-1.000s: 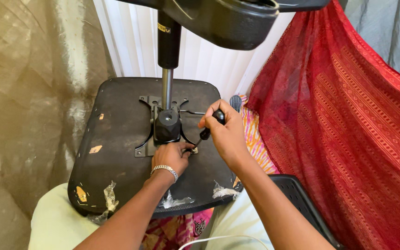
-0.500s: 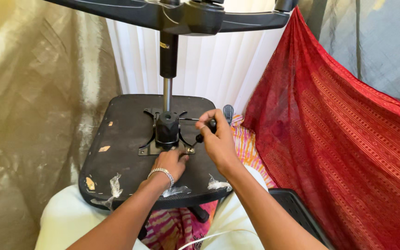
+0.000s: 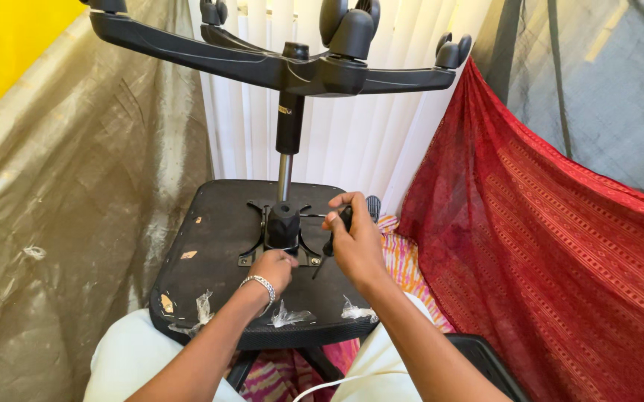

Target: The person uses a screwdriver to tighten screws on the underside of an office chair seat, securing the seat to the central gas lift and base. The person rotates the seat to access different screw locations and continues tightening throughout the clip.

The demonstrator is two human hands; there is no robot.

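Observation:
An upside-down office chair rests on my lap, its black seat underside [image 3: 210, 246] facing up. From the central mounting plate [image 3: 283, 231] a metal column [image 3: 285, 175] rises to the black wheeled base [image 3: 292, 71] overhead. My left hand [image 3: 271, 269], with a silver bracelet on the wrist, rests with closed fingers on the near edge of the plate. My right hand [image 3: 353, 240] grips a black-handled screwdriver [image 3: 337, 232], its tip pointing down-left at the plate's right side.
A brown tarp [image 3: 61, 223] hangs on the left and a red patterned cloth [image 3: 545, 260] on the right. White vertical blinds [image 3: 352, 141] stand behind. Torn plastic scraps [image 3: 288, 316] cling to the seat's near edge. A black object [image 3: 486, 361] sits beside my right leg.
The view has tilted up and pulled back, so the wheeled base now shows in full. My right hand with the screwdriver has shifted slightly; my left hand stays at the plate.

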